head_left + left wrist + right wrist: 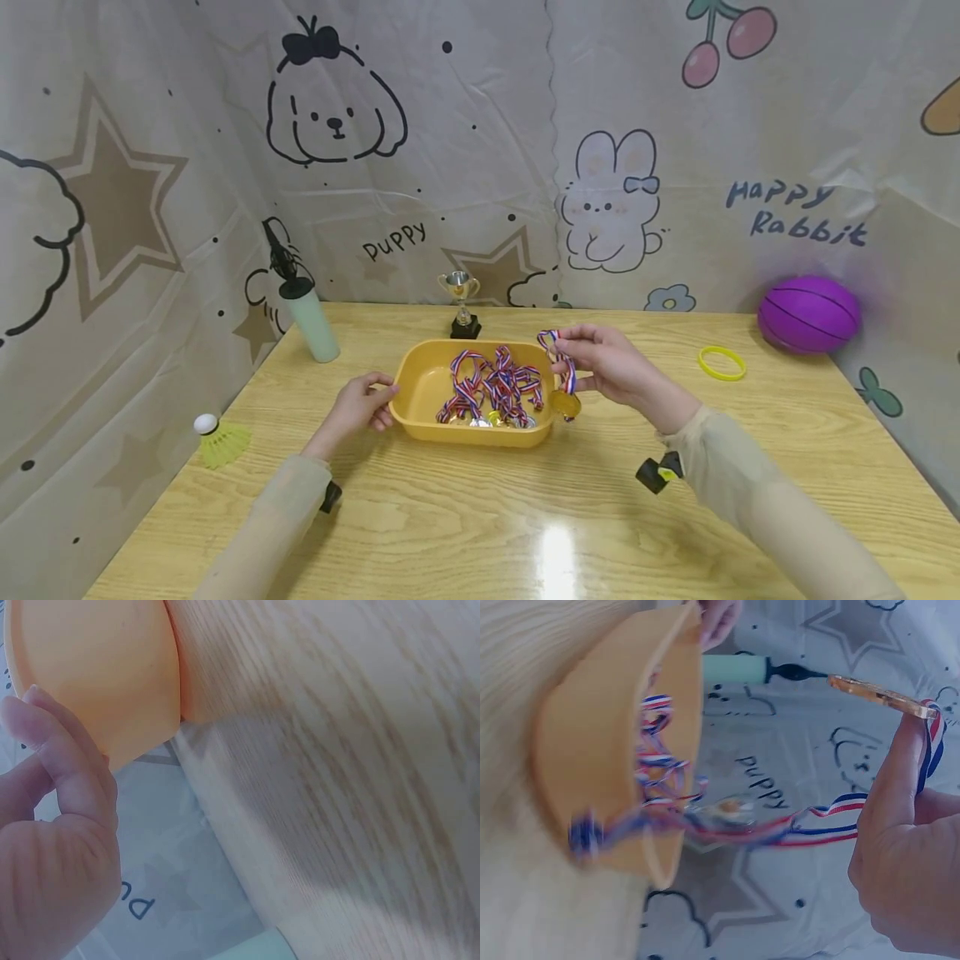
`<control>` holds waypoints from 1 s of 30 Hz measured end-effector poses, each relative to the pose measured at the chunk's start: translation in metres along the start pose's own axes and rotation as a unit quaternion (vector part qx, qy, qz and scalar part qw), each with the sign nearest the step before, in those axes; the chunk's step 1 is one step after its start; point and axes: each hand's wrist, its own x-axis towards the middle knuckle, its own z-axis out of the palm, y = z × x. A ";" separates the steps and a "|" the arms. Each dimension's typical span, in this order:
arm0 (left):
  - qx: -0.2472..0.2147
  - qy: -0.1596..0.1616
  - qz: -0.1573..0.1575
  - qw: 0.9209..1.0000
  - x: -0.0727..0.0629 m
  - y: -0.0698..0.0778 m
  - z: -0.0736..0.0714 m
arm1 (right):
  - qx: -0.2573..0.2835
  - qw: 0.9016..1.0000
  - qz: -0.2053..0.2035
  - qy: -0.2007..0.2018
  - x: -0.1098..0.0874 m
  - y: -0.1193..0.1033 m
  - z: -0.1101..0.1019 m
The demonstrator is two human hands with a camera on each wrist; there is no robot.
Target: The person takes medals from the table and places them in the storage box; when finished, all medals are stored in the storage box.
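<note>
My left hand (362,404) grips the left end of a yellow plastic basin (472,433) by its rim; in the left wrist view the fingers (79,776) curl at the basin's edge. Inside the basin lies a tangle of medals with red, white and blue ribbons (498,383). At the basin's right end, my right hand (607,362) pinches a gold medal (566,405) with its striped ribbon (567,379). In the right wrist view the medal (881,695) shows edge-on at the fingertips, and the ribbon (821,825) trails past the basin's rim, its far end blurred.
Behind the basin stands a small trophy cup (461,304) on a black base. A green bottle (311,321) and a yellow shuttlecock (221,442) are on the left. A yellow ring (722,364) and a purple ball (808,315) lie on the right, near the printed curtain (480,125).
</note>
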 end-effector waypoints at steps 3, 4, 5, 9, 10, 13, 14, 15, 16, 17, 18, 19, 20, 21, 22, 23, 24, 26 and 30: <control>0.002 0.000 0.002 1.000 0.000 -0.001 -0.001 | 0.000 1.000 -0.008 -0.009 0.004 -0.010 0.009; 0.002 0.000 0.002 1.000 0.000 -0.001 -0.001 | 0.004 1.000 -0.010 -0.014 0.005 -0.014 0.013; 0.003 0.001 0.003 1.000 0.000 -0.001 -0.001 | 0.009 1.000 -0.014 -0.019 0.006 -0.017 0.017; 0.002 0.001 0.003 1.000 0.000 -0.001 -0.001 | 0.029 0.999 -0.023 -0.037 0.011 -0.025 0.033; 0.001 0.001 0.002 1.000 0.000 -0.001 -0.001 | 0.035 0.998 -0.023 -0.041 0.013 -0.027 0.037; -0.002 0.000 0.001 1.000 0.000 -0.001 -0.001 | 0.049 0.997 -0.022 -0.050 0.019 -0.028 0.047; -0.003 0.000 0.001 1.000 0.000 -0.001 -0.001 | 0.056 0.997 -0.020 -0.051 0.022 -0.027 0.050; -0.004 0.000 0.001 1.000 0.000 -0.001 -0.002 | 0.061 0.997 -0.019 -0.052 0.025 -0.026 0.052; -0.005 -0.001 0.001 1.000 0.000 -0.001 -0.002 | 0.066 0.996 -0.017 -0.050 0.029 -0.024 0.055; -0.005 -0.001 0.000 1.000 0.000 -0.001 -0.002 | 0.069 0.996 -0.014 -0.048 0.032 -0.022 0.057; -0.004 -0.002 0.000 1.000 0.000 -0.001 -0.002 | 0.073 0.996 -0.013 -0.045 0.037 -0.019 0.059; -0.004 -0.002 -0.001 1.000 0.000 -0.001 -0.002 | 0.075 0.996 -0.010 -0.040 0.041 -0.016 0.061; -0.003 -0.002 -0.002 1.000 0.000 -0.001 -0.002 | 0.079 0.996 -0.009 -0.034 0.046 -0.012 0.063; -0.002 -0.002 -0.003 1.000 0.000 -0.001 -0.002 | 0.080 0.996 -0.008 -0.029 0.051 -0.008 0.065; -0.002 -0.003 -0.005 1.000 0.000 -0.001 -0.002 | 0.081 0.996 -0.005 -0.022 0.055 -0.004 0.067; -0.001 -0.002 -0.006 1.000 0.000 -0.001 -0.002 | 0.081 0.997 -0.004 -0.015 0.060 0.000 0.069; -0.001 -0.001 -0.006 1.000 0.000 -0.001 -0.002 | 0.083 0.997 -0.005 -0.009 0.064 0.004 0.071; -0.002 -0.001 -0.007 1.000 0.000 -0.001 -0.002 | 0.084 0.996 0.004 0.005 0.071 0.013 0.074; -0.002 0.000 -0.005 1.000 0.001 0.000 0.000 | 0.085 0.996 0.027 0.023 0.081 0.028 0.078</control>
